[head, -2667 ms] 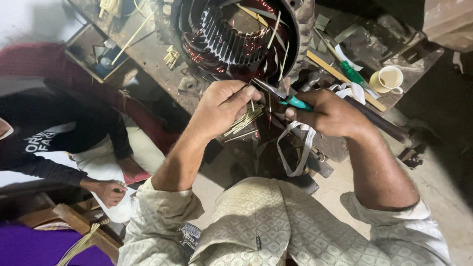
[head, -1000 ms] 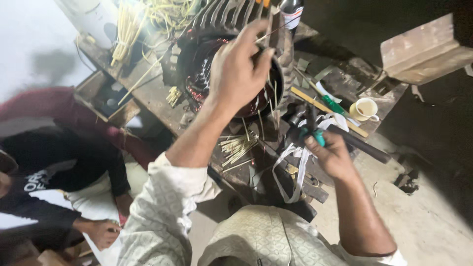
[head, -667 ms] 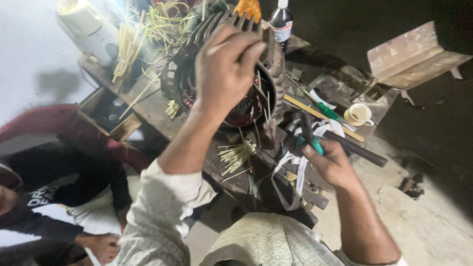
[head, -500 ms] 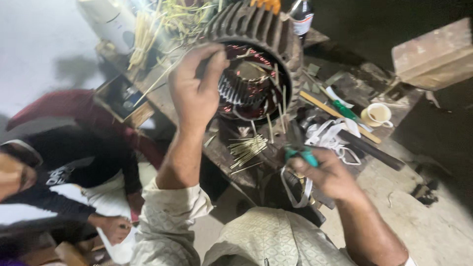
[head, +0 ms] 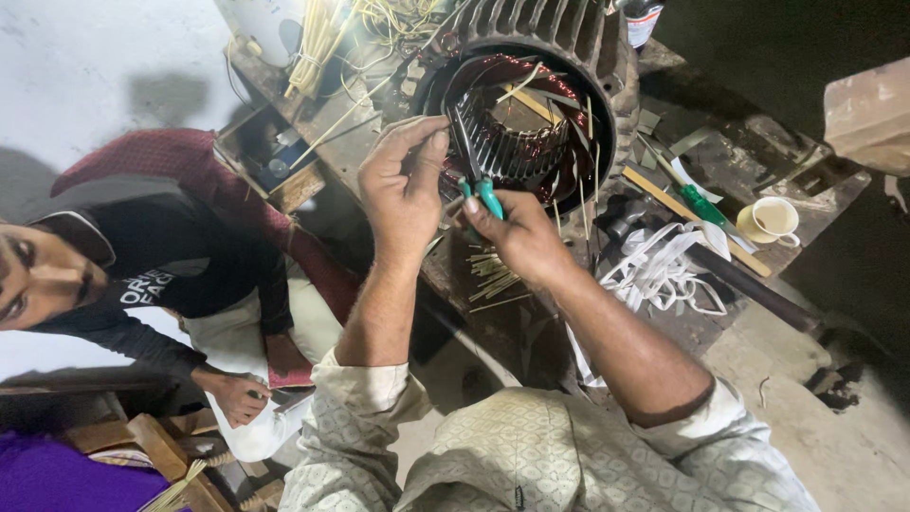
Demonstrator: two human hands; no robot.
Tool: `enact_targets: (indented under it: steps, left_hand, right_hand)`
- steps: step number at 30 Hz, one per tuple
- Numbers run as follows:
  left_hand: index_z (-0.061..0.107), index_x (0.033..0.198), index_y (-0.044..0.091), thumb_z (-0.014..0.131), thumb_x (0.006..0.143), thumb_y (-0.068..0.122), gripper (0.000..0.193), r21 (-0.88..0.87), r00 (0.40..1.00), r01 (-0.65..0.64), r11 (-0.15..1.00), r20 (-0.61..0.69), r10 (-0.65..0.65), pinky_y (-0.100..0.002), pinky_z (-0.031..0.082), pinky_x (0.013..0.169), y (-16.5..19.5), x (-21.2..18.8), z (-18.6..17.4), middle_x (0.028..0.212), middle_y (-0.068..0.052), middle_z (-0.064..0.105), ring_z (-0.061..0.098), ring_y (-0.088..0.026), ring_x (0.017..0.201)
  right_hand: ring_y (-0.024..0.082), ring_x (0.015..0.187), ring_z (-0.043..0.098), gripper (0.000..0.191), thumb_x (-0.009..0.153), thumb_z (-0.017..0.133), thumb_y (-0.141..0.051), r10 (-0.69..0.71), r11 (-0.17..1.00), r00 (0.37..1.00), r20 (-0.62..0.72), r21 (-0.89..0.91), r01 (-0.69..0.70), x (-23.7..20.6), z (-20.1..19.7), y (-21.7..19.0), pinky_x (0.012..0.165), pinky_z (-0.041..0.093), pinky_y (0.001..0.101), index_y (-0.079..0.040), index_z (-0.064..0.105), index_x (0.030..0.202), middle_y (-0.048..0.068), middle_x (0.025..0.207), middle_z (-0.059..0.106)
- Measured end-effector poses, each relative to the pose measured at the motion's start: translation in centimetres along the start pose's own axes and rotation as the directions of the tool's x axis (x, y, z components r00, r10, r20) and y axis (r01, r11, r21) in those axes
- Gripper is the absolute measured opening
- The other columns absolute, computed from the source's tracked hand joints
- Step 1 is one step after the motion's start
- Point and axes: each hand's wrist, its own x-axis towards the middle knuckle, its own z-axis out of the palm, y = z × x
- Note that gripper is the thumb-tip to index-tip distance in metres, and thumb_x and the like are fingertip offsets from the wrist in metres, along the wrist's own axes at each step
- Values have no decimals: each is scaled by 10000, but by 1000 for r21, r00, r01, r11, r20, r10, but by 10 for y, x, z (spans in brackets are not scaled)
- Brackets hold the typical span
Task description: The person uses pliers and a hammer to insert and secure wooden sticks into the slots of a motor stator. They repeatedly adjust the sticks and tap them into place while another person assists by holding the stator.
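A large ribbed motor stator (head: 616, 66) with copper windings inside stands on the bench in front of me. My right hand (head: 517, 237) grips green-handled pliers (head: 482, 190), jaws pointing up at the stator's lower left rim. My left hand (head: 403, 185) is beside them, fingertips pinched at the rim on something too thin to make out. Thin yellowish strips (head: 531, 100) stick out of the stator slots. More strips (head: 493, 280) lie on the bench under my right hand.
White tape (head: 664, 275) lies in a loose heap at right, by a green-handled screwdriver (head: 706, 207) and a cup (head: 773, 220). Yellow sticks and wires (head: 327, 38) are at the back left. Another person (head: 142, 275) sits low at left, one hand (head: 237, 393) on their knee.
My left hand came down from the stator's top to its lower left rim. My right hand rose from the bench and brought the pliers up to that rim beside it.
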Motion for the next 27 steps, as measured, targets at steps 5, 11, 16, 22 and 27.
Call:
enact_targets:
  steps: [5,11,16,22,27]
  left_hand:
    - [747,1116,16,717,1009,28,112,27,999,-40,999,-2,40,-275,552,926,3,-3,1,1099,-78,731,686,-153,1041]
    - [751,1096,14,729,991,22,107,32,999,-38,999,-3,39,-282,553,923,12,-4,2,1103,-92,715,683,-178,1043]
    - [723,1058,-3,705,1011,-4,51,44,999,-51,998,2,51,-294,567,941,-14,-15,0,1072,-74,729,695,-175,1008]
    - [737,1091,-35,681,1075,-30,58,-309,969,242,920,27,-246,-229,489,666,-81,-53,-39,902,-79,721,640,-120,725]
    - [738,1034,-15,740,979,25,68,60,761,617,785,210,-614,-234,518,595,-103,-153,-26,853,-43,705,644,-95,683]
  right_hand:
    - [58,792,578,307,1049,602,-297,-77,997,997,-4,28,77,14,-2,-5,724,488,250,-18,726,1017,-18,854,709]
    - [41,690,510,354,1062,592,-342,-61,995,998,-32,79,63,16,1,-10,618,437,245,-33,676,911,-55,750,621]
    - [57,661,444,393,1070,616,-375,-65,996,992,-109,57,72,7,5,0,577,397,267,-29,636,885,-64,711,530]
    - [178,789,637,323,1044,644,-320,-70,903,984,165,-409,133,-79,-21,50,730,516,344,2,670,1034,116,874,669]
    - [197,882,692,266,1026,595,-305,12,906,867,498,-373,201,-160,-66,95,770,595,358,-70,717,1001,73,981,700]
